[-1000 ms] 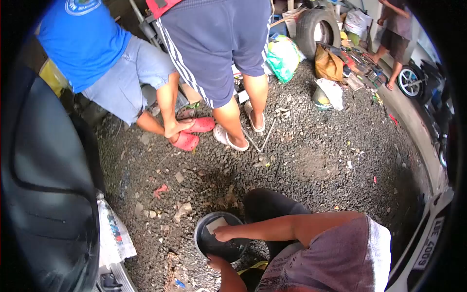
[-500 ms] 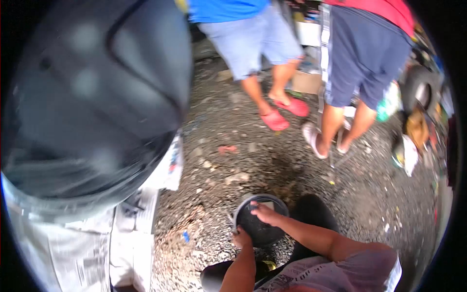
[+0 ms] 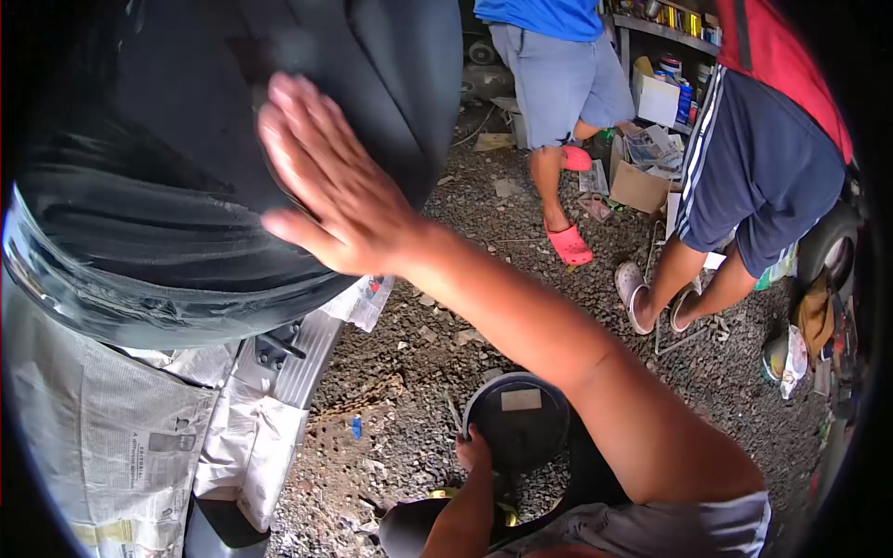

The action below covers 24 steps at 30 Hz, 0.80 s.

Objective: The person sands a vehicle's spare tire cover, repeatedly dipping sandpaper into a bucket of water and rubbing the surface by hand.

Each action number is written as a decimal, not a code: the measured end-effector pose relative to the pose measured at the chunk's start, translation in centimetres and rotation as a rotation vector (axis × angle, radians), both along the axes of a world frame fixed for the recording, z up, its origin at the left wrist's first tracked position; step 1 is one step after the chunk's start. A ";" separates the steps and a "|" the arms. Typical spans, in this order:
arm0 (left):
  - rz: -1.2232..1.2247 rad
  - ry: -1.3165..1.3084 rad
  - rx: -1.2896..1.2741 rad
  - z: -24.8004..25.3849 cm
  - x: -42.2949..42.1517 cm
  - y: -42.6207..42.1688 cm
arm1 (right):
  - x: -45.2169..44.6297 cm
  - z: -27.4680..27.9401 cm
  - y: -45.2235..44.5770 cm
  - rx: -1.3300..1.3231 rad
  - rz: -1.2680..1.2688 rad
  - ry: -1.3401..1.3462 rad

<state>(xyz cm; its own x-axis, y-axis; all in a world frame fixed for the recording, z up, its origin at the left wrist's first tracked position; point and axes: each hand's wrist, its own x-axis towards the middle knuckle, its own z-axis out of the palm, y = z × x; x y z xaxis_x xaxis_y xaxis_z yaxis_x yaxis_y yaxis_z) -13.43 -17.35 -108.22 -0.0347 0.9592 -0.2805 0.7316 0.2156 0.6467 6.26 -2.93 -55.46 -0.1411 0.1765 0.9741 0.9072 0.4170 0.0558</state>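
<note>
My right hand (image 3: 339,186) lies over the dark, scuffed vehicle panel (image 3: 186,102), fingers stretched out and thumb apart. A thin dark edge shows by the thumb; whether something flat is under the palm I cannot tell. Low in the view, my left hand (image 3: 473,451) is closed on the left rim of a round dark bucket (image 3: 468,409) between my legs. A small tan rectangular piece (image 3: 521,400) shows inside the bucket, near its far side.
Newspaper (image 3: 139,437) covers vehicle parts at lower left, beside a ridged metal strip (image 3: 312,358). Two people stand ahead on gravel (image 3: 419,372), one wearing red clogs (image 3: 569,244). Behind them are a cardboard box (image 3: 640,189) and shelves (image 3: 665,30). A tyre (image 3: 828,246) stands at right.
My right hand has left the bucket and moved up and left onto the dark panel. My left hand stays at the bucket's rim. The view has shifted left.
</note>
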 end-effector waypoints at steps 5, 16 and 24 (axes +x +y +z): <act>-0.036 0.051 -0.008 -0.1 -0.2 0.2 | 1.3 -11.1 1.6 -0.030 0.015 0.155; -0.078 0.039 -0.066 1.1 -0.1 0.2 | 4.5 -1.1 3.0 0.053 -0.095 0.153; -0.020 -0.001 -0.033 -0.1 0.4 0.0 | 3.8 5.4 2.1 0.096 -0.020 0.098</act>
